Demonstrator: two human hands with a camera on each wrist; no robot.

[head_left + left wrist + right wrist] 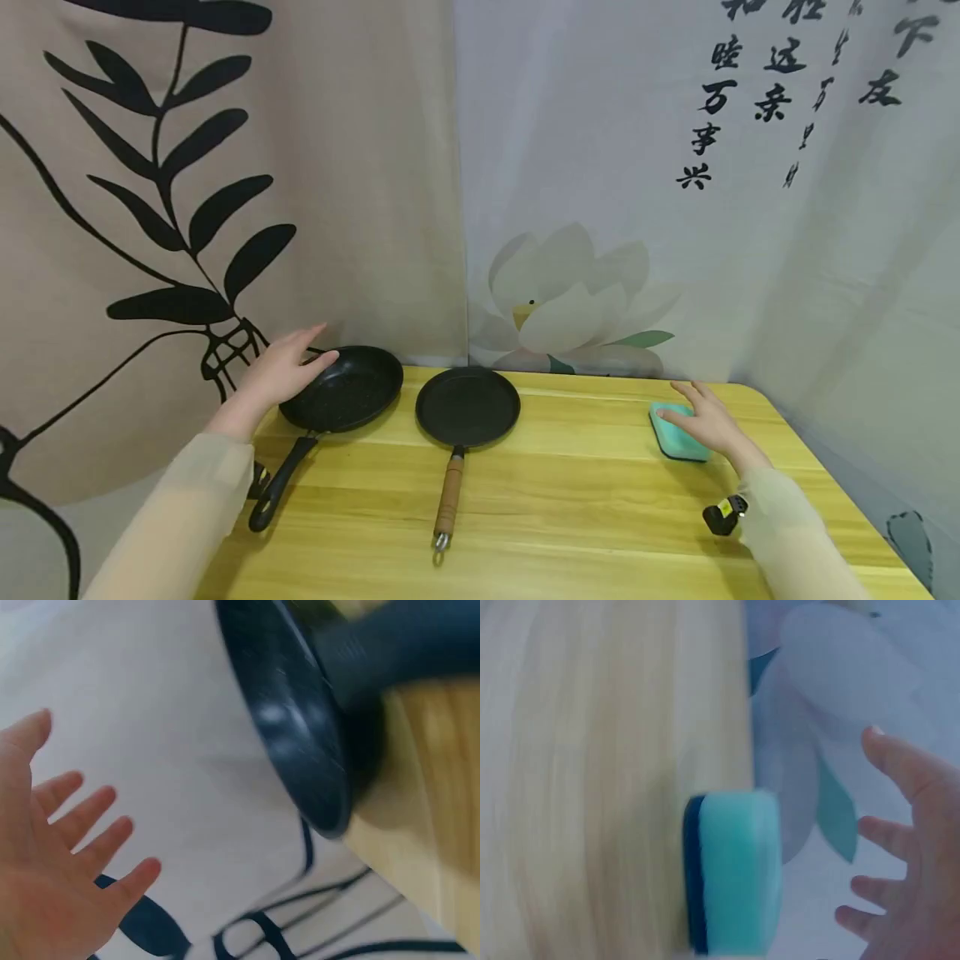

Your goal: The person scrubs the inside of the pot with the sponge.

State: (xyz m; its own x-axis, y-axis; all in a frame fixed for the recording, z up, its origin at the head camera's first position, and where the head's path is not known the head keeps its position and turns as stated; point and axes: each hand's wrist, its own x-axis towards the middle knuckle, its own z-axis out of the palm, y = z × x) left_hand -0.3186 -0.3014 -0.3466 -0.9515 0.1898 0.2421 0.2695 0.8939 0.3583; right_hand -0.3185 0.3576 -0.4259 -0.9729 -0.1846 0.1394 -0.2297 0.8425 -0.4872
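Observation:
My left hand hovers over the left side of a deep black frying pan, fingers spread and holding nothing. In the left wrist view that hand shows apart from the pan. Above a turquoise sponge with a dark underside is my right hand. The right wrist view has this hand with its fingers extended, a gap between it and the sponge. A flat black pan with a wooden handle lies between the two hands, touched by neither.
The light wooden table meets a curtain with plant drawings along its back edge. A second hanging cloth bears a flower and writing. The frying pan's black handle points toward the near left side.

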